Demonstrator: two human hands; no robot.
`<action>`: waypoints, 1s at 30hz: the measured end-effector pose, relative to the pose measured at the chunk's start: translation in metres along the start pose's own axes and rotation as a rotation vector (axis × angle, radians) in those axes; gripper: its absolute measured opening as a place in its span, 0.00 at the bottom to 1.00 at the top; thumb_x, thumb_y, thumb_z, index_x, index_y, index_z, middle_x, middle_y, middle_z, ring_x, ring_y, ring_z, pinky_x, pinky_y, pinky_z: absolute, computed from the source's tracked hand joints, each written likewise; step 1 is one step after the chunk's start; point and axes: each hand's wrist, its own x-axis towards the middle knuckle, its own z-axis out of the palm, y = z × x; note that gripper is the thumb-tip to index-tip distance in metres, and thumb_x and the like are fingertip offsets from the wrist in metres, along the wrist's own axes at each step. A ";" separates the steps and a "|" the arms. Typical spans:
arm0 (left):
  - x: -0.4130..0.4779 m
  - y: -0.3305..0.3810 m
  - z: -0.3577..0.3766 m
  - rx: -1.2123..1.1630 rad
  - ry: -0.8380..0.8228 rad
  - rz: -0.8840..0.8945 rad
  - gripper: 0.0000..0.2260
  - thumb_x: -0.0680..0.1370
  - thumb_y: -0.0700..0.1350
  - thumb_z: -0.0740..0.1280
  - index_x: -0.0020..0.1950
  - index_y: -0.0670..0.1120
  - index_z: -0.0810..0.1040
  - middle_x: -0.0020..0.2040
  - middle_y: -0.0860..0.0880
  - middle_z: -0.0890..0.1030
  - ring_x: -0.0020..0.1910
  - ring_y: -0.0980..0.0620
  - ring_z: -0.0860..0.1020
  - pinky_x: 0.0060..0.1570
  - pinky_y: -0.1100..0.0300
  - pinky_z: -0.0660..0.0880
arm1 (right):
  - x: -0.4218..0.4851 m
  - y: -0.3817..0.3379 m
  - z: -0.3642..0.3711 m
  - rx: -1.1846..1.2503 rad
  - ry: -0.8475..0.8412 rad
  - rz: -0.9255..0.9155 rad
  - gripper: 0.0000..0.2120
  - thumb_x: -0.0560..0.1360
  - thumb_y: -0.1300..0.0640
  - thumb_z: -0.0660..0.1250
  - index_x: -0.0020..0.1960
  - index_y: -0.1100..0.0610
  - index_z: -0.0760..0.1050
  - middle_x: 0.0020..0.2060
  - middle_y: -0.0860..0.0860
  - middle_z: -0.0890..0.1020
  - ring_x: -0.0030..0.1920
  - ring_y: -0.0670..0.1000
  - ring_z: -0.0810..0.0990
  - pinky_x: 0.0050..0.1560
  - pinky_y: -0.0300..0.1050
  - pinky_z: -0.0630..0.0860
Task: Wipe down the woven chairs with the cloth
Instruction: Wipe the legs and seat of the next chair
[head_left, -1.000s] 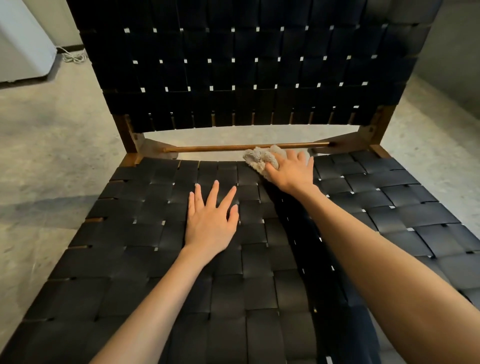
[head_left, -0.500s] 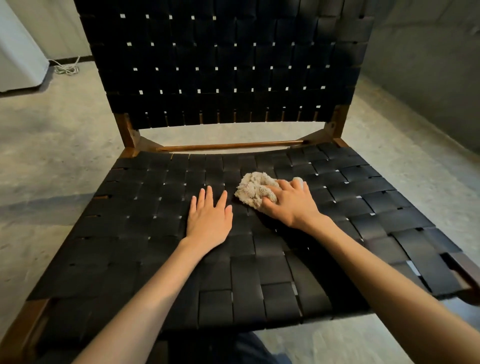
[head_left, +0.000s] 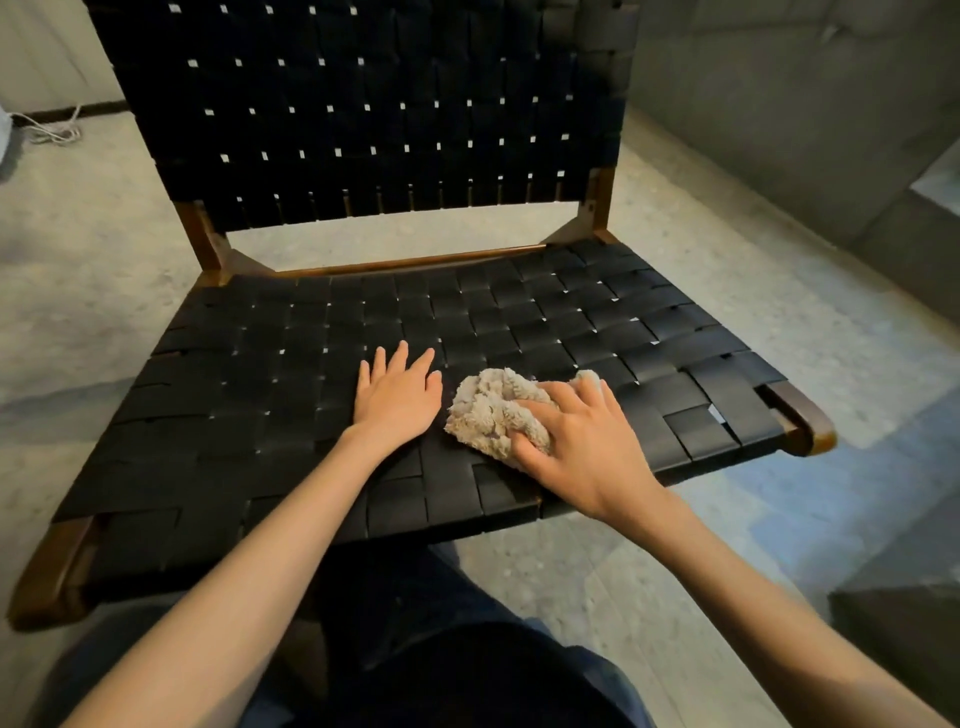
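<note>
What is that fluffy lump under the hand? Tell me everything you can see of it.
It is a cloth, pale beige and fluffy like terry, crumpled into a loose wad rather than spread flat. It lies on the chair's black woven seat, near the front edge. The right hand grips it from the right, with fingers and thumb curled over it. The left hand lies flat close beside it and seems not to touch it.

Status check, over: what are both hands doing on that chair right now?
Left hand flat on the woven seat, fingers straight. Right hand gripping the cloth near the seat's front edge. Nothing blocking the cloth.
</note>
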 end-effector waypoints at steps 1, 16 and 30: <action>-0.001 0.001 0.000 0.000 0.001 0.004 0.22 0.83 0.53 0.48 0.77 0.53 0.53 0.78 0.46 0.50 0.77 0.43 0.46 0.73 0.48 0.43 | -0.006 0.000 -0.001 0.012 0.024 -0.004 0.26 0.75 0.39 0.47 0.58 0.47 0.78 0.57 0.47 0.77 0.56 0.51 0.67 0.65 0.48 0.62; 0.024 0.030 0.011 -0.027 0.014 0.098 0.23 0.82 0.55 0.49 0.77 0.53 0.52 0.78 0.47 0.49 0.77 0.44 0.44 0.73 0.46 0.40 | 0.056 0.049 0.018 -0.101 -0.034 0.193 0.28 0.73 0.36 0.44 0.66 0.40 0.71 0.66 0.50 0.72 0.64 0.55 0.66 0.69 0.57 0.54; 0.092 0.032 0.024 0.026 0.047 0.105 0.24 0.82 0.58 0.45 0.77 0.57 0.48 0.78 0.51 0.44 0.77 0.47 0.40 0.70 0.41 0.34 | 0.261 0.090 0.088 -0.096 -0.087 0.196 0.26 0.77 0.38 0.47 0.72 0.43 0.63 0.71 0.55 0.64 0.71 0.60 0.59 0.70 0.66 0.46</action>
